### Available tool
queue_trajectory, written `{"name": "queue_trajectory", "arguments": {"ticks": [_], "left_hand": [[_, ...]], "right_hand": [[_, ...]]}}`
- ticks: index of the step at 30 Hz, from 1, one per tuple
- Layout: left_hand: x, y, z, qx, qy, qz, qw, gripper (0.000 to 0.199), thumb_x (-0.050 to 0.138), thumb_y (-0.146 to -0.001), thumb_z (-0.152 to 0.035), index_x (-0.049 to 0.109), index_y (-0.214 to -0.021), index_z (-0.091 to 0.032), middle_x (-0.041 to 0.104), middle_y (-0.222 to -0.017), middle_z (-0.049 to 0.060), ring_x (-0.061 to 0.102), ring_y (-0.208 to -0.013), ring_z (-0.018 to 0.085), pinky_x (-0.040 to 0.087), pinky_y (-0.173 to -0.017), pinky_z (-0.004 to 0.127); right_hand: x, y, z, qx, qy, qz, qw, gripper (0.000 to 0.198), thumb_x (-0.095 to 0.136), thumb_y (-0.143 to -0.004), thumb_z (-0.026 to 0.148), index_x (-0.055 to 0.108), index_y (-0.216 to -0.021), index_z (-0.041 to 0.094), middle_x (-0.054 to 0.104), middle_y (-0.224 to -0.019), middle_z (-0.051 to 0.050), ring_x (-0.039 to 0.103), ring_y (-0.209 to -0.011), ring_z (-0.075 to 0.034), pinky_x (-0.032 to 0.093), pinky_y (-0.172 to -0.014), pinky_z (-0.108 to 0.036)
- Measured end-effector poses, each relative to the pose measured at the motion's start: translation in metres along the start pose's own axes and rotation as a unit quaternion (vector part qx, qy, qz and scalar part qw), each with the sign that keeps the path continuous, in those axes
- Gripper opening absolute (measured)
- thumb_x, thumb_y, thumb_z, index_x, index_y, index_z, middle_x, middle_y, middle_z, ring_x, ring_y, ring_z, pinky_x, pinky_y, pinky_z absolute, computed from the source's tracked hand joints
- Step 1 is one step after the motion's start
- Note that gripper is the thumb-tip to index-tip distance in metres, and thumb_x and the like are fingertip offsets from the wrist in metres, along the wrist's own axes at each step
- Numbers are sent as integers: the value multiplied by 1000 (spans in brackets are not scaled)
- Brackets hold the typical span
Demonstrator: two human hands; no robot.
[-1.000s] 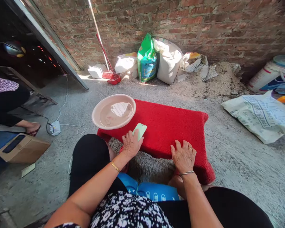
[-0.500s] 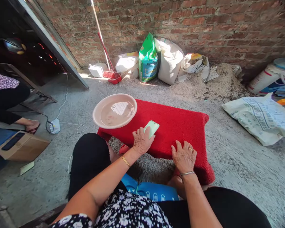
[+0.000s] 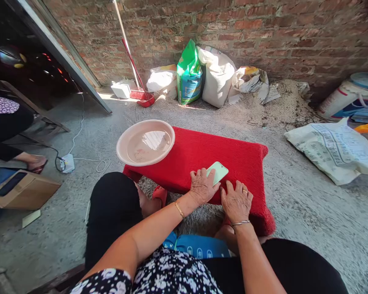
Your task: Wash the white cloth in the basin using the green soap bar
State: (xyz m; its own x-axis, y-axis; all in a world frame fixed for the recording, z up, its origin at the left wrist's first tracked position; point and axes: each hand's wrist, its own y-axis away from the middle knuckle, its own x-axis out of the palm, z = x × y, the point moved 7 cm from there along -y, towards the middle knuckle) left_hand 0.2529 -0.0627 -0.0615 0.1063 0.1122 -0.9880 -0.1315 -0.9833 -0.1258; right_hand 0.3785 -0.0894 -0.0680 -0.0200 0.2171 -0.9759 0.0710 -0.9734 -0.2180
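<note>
My left hand (image 3: 203,186) grips a flat pale green slab with rounded corners (image 3: 218,173), fingers on one side and thumb on the other. A small dark spot shows near its far end; I cannot tell its kind. It lies against a red fleecy cloth (image 3: 199,147) draped over a low bench. Close by on the right, my right hand (image 3: 237,201) rests on the cloth's near edge, fingers apart and holding nothing. A pink basin of water (image 3: 120,152) stands on the left end of the cloth.
Sacks (image 3: 217,79) and a red dustpan (image 3: 146,102) stand along the brick wall. On the right lie a white woven bag (image 3: 334,149) and a bucket (image 3: 343,98). At left are a cardboard box (image 3: 39,190), a power strip (image 3: 68,163) with cords, and another person's leg (image 3: 9,132).
My left hand has slid right along the cloth with the pale green slab, coming close to my right hand. The right hand stays in place on the cloth. The view has shifted slightly.
</note>
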Motion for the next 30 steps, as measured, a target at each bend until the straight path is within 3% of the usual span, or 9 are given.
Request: {"name": "queue_trajectory", "arguments": {"ticks": [6, 8, 11, 15, 18, 22, 27, 30], "left_hand": [[-19, -12, 94, -180, -41, -22, 983, 58, 42, -90, -55, 48, -136, -20, 55, -113, 17, 52, -101, 31, 37, -82, 42], [-18, -14, 111, -215, -49, -22, 975, 57, 41, -90, -54, 48, -134, -18, 55, -111, 18, 53, -100, 31, 37, -82, 42], [-9, -16, 99, -197, -57, -12, 979, 58, 43, -90, -54, 48, -135, -17, 55, -111, 18, 52, -100, 32, 38, -81, 43], [1, -16, 45, -88, -41, 0, 995, 60, 43, -89, -55, 46, -138, -20, 54, -115, 17, 50, -102, 30, 37, -85, 45], [1, -16, 23, -41, -11, 7, 999, 60, 43, -89, -57, 46, -138, -22, 55, -113, 15, 51, -101, 28, 37, -85, 44], [-8, -22, 47, -83, -13, 0, 996, 60, 43, -89, -57, 45, -139, -24, 54, -115, 15, 51, -102, 29, 36, -85, 43], [-13, -28, 97, -183, -41, -5, 982, 60, 42, -90, -53, 44, -140, -20, 54, -116, 18, 52, -102, 32, 38, -83, 43], [-8, -30, 84, -173, -43, -13, 984, 60, 44, -90, -52, 45, -140, -18, 54, -114, 19, 52, -101, 32, 37, -83, 45]], "right_hand": [[0, -1, 0, 7, -15, 7, 1000, 40, 45, -94, 41, 63, -123, 20, 55, -128, -18, 46, -118, -34, 33, -90, -43], [1, -1, -1, 8, -19, 5, 1000, 40, 45, -94, 41, 63, -123, 20, 55, -129, -18, 46, -119, -33, 32, -91, -43], [2, 1, -1, 10, -24, -1, 1000, 40, 45, -93, 41, 63, -123, 20, 54, -129, -18, 45, -120, -33, 31, -92, -43], [3, 2, -2, 12, -30, -9, 999, 40, 45, -93, 41, 64, -122, 20, 54, -129, -18, 44, -119, -33, 30, -92, -43], [3, -3, -8, 23, -53, -29, 998, 41, 44, -94, 44, 66, -119, 20, 56, -126, -17, 47, -115, -30, 31, -91, -41], [2, -16, -21, 52, -65, -105, 991, 49, 40, -94, 51, 62, -125, 20, 50, -135, -17, 43, -123, -29, 30, -98, -43], [17, -26, -21, 35, -29, -60, 997, 53, 38, -94, 53, 59, -130, 20, 47, -141, -17, 37, -131, -31, 24, -105, -47], [18, -26, -20, 37, -22, -51, 998, 53, 37, -95, 53, 58, -132, 21, 48, -141, -16, 38, -131, -31, 24, -105, -47]]}}
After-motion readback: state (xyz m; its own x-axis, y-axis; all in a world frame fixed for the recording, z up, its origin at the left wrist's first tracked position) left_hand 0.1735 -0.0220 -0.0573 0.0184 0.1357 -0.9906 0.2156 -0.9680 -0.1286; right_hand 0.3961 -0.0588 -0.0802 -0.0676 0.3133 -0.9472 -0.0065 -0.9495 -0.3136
